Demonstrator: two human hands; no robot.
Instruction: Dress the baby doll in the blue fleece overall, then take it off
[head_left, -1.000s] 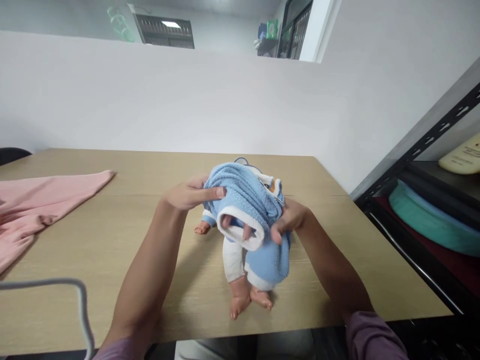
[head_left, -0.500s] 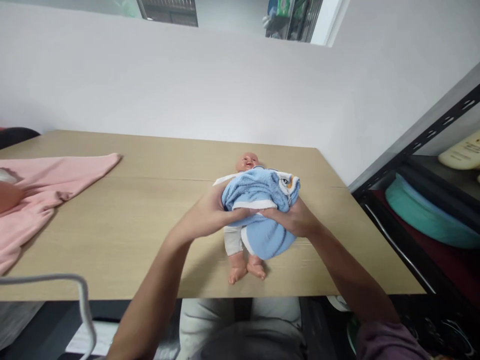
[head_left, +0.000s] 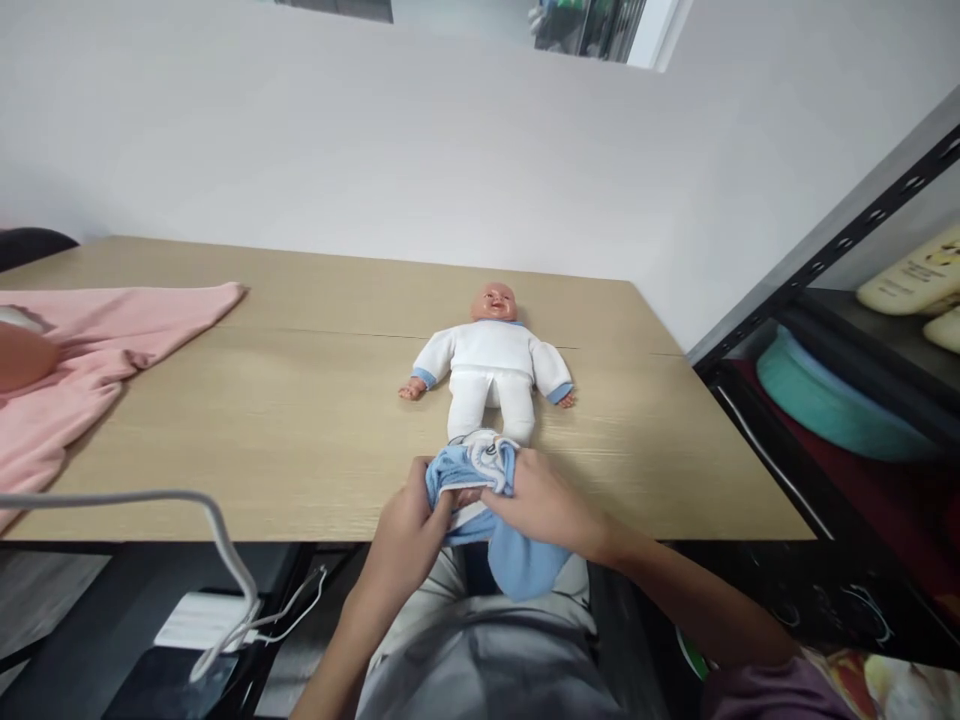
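A baby doll (head_left: 491, 345) lies on its back, head away from me, in a white top with blue cuffs and white leggings. Bunched between my hands is a blue terry baby garment (head_left: 529, 565) with white trim and a stitched face. It covers the doll's lower legs at the table's near edge, and part of it hangs over my lap. My left hand (head_left: 409, 525) grips its left side, my right hand (head_left: 544, 505) its right side. Both thumbs meet at the opening, where something skin-coloured shows. The doll's feet are otherwise hidden.
A pink cloth (head_left: 127, 350) with a rounded skin-coloured object lies on the table (head_left: 300, 420) at left. A white cable (head_left: 217, 520) arches up at the near left. Shelving (head_left: 847, 235) with bottles and a teal item (head_left: 832, 400) borders the right.
My hands have brought the blue garment from over the doll's torso down to its lower legs, nearer me. The doll's torso and arms are now uncovered. My view has tilted slightly down.
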